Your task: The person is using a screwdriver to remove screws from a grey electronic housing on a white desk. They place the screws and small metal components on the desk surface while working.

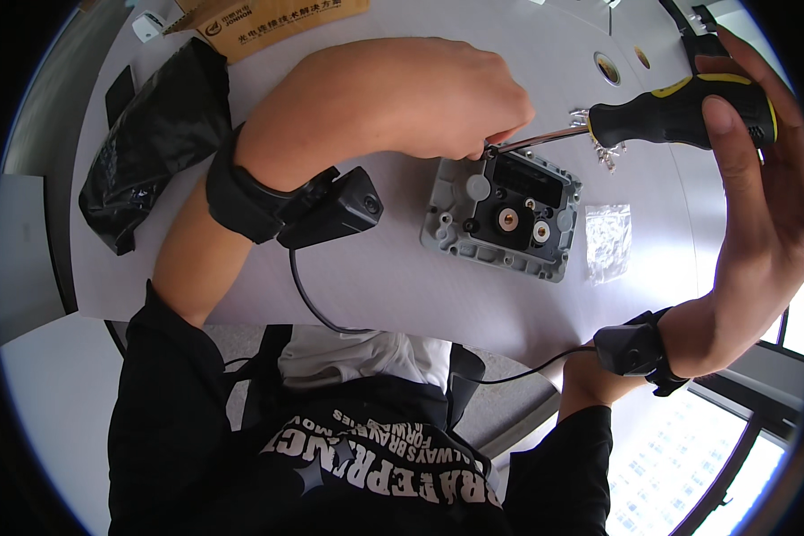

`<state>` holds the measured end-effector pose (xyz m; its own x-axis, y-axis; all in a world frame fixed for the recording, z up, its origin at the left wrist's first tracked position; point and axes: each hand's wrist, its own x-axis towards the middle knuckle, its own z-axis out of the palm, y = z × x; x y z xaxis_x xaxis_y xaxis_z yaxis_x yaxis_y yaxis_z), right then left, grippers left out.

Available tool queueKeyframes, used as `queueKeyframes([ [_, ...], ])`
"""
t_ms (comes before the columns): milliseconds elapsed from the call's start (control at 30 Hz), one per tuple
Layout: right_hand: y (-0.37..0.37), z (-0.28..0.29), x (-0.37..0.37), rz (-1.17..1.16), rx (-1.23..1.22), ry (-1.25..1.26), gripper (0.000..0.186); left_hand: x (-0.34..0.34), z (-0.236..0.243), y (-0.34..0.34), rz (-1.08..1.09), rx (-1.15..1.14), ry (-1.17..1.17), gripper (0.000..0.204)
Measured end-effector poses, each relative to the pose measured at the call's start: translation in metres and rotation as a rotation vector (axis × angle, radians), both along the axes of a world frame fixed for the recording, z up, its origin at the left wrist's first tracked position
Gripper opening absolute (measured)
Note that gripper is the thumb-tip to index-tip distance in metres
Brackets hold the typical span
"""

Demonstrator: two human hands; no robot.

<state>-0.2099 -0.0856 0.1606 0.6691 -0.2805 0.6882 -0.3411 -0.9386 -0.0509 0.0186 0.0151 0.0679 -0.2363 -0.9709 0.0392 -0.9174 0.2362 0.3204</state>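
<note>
A grey metal housing (439,234) with a black insert (484,214) and round metal terminals lies on the table. In my right hand (749,170) is a screwdriver with a black and yellow handle (645,120), my thumb pressed along its near side. Its steel shaft (545,138) points left and tilts down to the housing's far edge. My left hand (473,98) is closed there, fingertips pinched right beside the screwdriver's tip. What those fingers hold, if anything, is hidden.
Several small metal screws (607,156) lie right of the housing, near a clear plastic bag (608,241). A black plastic bag (165,138) rests at the left, a cardboard box (277,27) at the back. A cable (305,299) hangs from my left wrist's camera over the table edge.
</note>
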Motion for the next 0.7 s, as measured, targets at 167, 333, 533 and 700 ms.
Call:
queueKeyframes([
  [167,-0.001,0.0,0.001,0.011,0.001,0.0,0.056,-0.003,0.005,-0.002,0.029,0.076,-0.002,0.011],
  [333,-0.002,-0.003,0.002,0.027,0.006,0.002,0.056,-0.003,0.003,-0.005,0.005,0.054,-0.052,0.011],
  [533,-0.001,0.0,0.002,0.027,0.012,0.001,0.056,0.002,0.018,-0.002,-0.085,0.058,0.073,0.011],
  [700,0.001,-0.001,0.002,0.032,0.025,0.013,0.056,-0.002,0.022,0.008,-0.139,-0.043,0.256,0.014],
])
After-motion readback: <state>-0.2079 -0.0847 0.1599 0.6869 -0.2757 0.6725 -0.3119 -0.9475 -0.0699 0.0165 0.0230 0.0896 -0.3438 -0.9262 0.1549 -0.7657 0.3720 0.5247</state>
